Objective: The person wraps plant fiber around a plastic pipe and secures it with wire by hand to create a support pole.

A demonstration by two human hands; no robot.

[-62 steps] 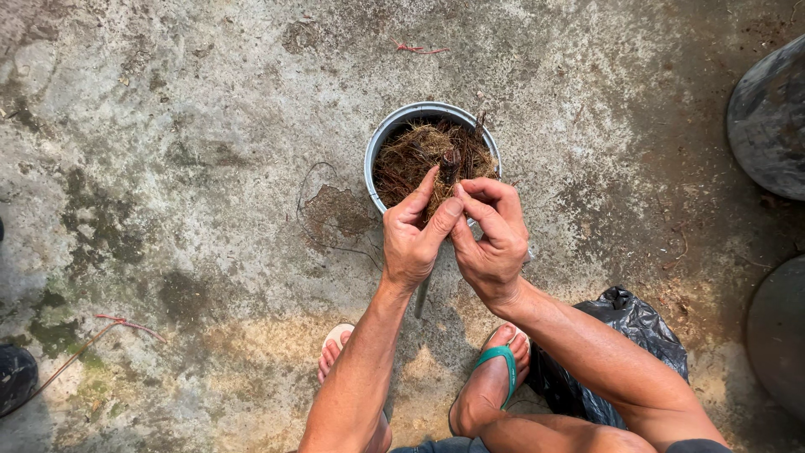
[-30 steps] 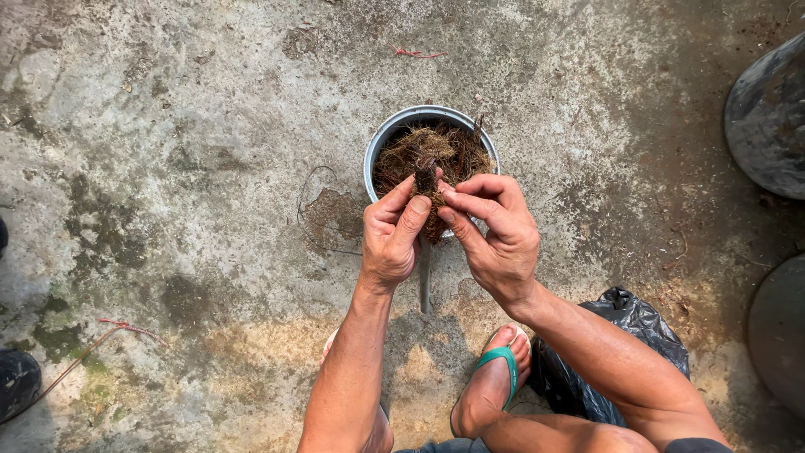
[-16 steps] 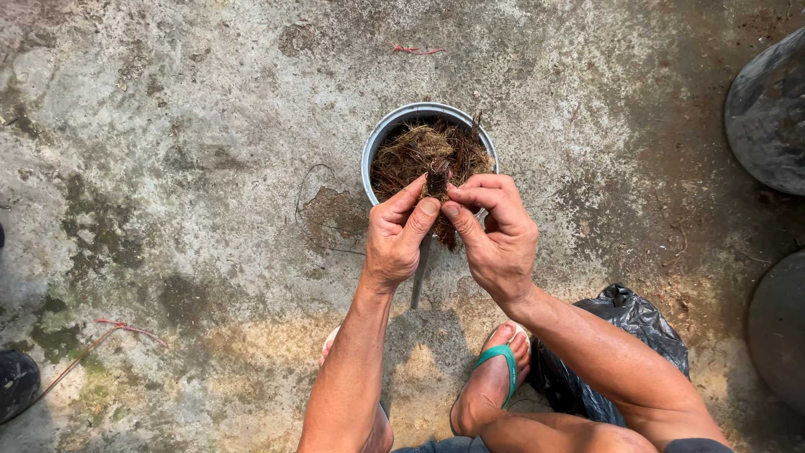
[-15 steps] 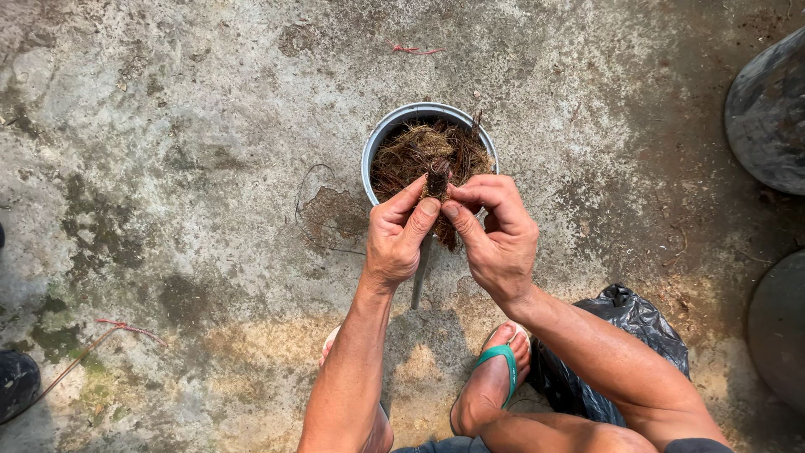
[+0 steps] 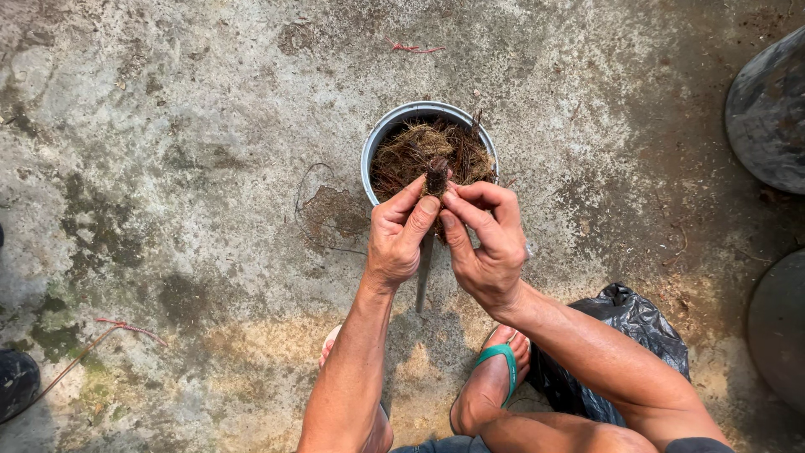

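A round grey pot [image 5: 379,149] full of brown fibrous roots [image 5: 411,151] stands on the concrete ground in front of me. Just over its near rim, my left hand [image 5: 396,235] and my right hand [image 5: 485,243] meet fingertip to fingertip, both pinching a small dark root stub [image 5: 436,176] that stands upright between them. A thin grey stick [image 5: 424,273] runs down from under my hands toward my feet.
My right foot wears a green-strapped sandal [image 5: 500,361]; my left foot's toes [image 5: 329,346] show under my left forearm. A crumpled black plastic bag [image 5: 625,327] lies under my right arm. Two dark round objects [image 5: 767,113] sit at the right edge. A red string [image 5: 126,327] lies left.
My hands lifted slightly from a low clasp, and the dark root stub now shows between the fingertips over the pot's near rim. The pot has not moved.
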